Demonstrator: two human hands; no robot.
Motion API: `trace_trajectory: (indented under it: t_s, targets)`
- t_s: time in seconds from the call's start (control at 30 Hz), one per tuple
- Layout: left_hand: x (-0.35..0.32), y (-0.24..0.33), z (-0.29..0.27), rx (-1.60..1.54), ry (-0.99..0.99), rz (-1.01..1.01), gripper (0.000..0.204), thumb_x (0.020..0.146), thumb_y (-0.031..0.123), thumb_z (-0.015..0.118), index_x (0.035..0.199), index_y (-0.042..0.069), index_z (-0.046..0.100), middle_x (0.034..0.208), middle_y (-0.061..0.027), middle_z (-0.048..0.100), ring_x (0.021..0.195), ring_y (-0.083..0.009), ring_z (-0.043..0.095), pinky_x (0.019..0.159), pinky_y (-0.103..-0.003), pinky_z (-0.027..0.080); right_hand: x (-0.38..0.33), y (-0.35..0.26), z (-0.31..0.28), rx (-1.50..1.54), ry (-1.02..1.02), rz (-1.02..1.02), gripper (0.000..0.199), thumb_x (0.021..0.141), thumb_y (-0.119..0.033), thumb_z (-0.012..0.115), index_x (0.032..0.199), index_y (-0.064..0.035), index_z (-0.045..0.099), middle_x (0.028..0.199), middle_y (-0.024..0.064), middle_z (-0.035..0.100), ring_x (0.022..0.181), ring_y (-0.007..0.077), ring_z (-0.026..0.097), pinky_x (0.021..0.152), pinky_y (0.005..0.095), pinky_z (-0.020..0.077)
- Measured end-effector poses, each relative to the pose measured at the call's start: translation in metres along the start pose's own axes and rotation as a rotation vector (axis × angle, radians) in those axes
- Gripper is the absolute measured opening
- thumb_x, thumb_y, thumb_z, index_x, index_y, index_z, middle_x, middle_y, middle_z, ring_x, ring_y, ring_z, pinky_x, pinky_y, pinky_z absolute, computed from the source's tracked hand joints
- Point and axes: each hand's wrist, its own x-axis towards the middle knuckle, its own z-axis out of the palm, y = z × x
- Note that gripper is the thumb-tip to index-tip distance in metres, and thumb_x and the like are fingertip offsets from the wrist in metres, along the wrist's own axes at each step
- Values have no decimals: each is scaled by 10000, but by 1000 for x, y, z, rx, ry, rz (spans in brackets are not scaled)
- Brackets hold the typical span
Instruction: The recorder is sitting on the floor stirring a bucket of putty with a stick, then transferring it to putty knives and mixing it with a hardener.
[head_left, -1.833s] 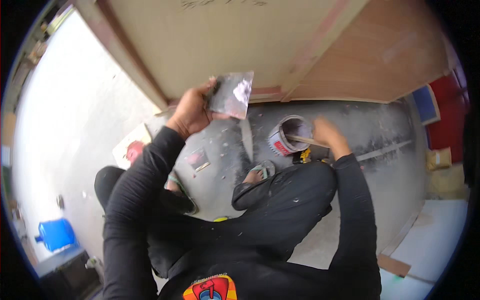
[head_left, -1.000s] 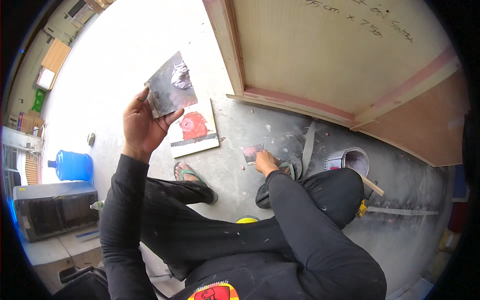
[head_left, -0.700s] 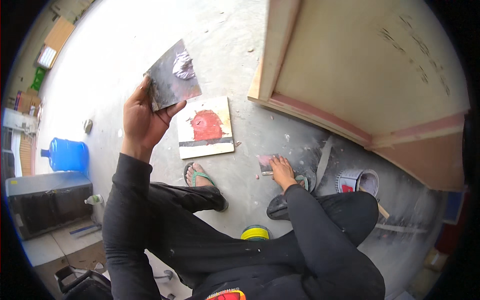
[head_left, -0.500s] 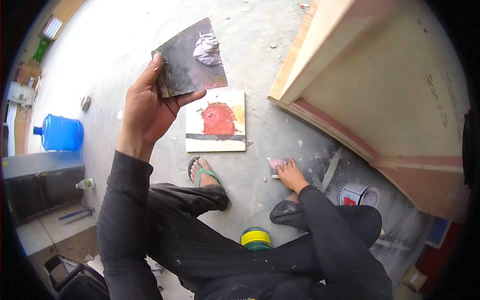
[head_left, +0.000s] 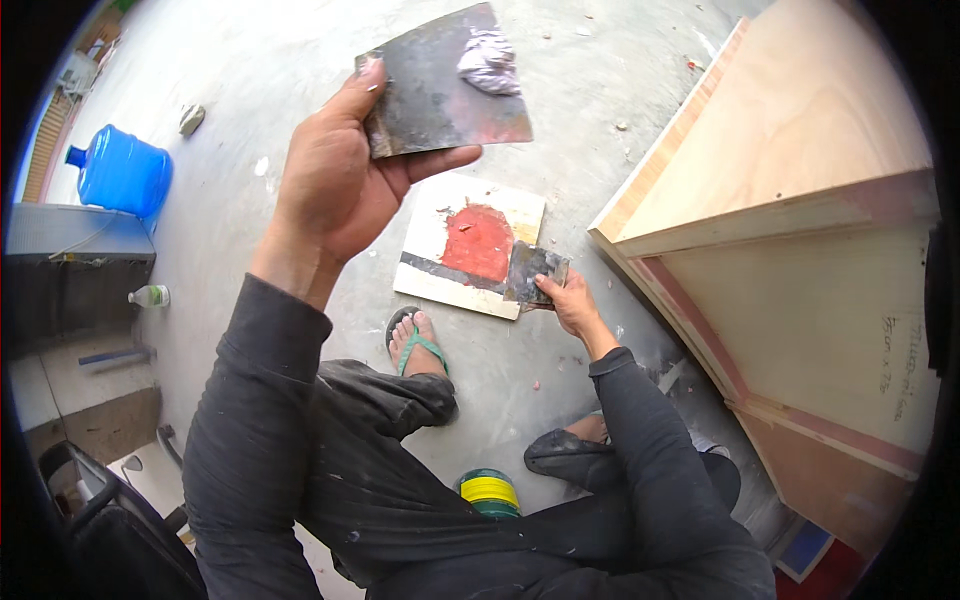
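Observation:
Raised high in front, my left hand [head_left: 335, 180] grips a dark, square metal putty plate [head_left: 430, 90] by its near left corner, thumb on top and fingers beneath. A lump of pale grey-lilac putty [head_left: 490, 65] sits near the plate's far right side. Lower and to the right, my right hand [head_left: 575, 300] pinches a smaller, smudged dark putty scraper [head_left: 532, 272]. That scraper overlaps the right edge of a whitish board [head_left: 425, 225] on the floor; I cannot tell whether they touch. Thick red paste [head_left: 478, 240] covers the board's middle, above a black stripe.
A wooden cabinet-like piece [head_left: 790, 230] stands close on the right. Between my legs is a green tub with a yellow band [head_left: 488, 492]. A blue water jug [head_left: 125, 170] and a small bottle [head_left: 150, 296] are at left, above a black chair [head_left: 110, 520].
My right hand has come up from the floor beside my right foot to the board's edge, with the small scraper lifted in it. My left hand still holds the plate; the view has shifted.

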Motion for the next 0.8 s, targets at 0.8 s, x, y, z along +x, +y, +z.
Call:
trace_trajectory:
  t_s: [0.8]
  targets:
    - [2, 6, -12, -18, 8, 24, 501, 1147, 325, 280, 1499, -18, 375, 1409, -199, 567, 1283, -361, 613, 1051, -546, 585, 1, 44, 37, -541, -54, 311, 280, 898, -38, 652, 1165, 38, 695, 1045, 62, 716, 843, 189, 675, 762, 336, 545]
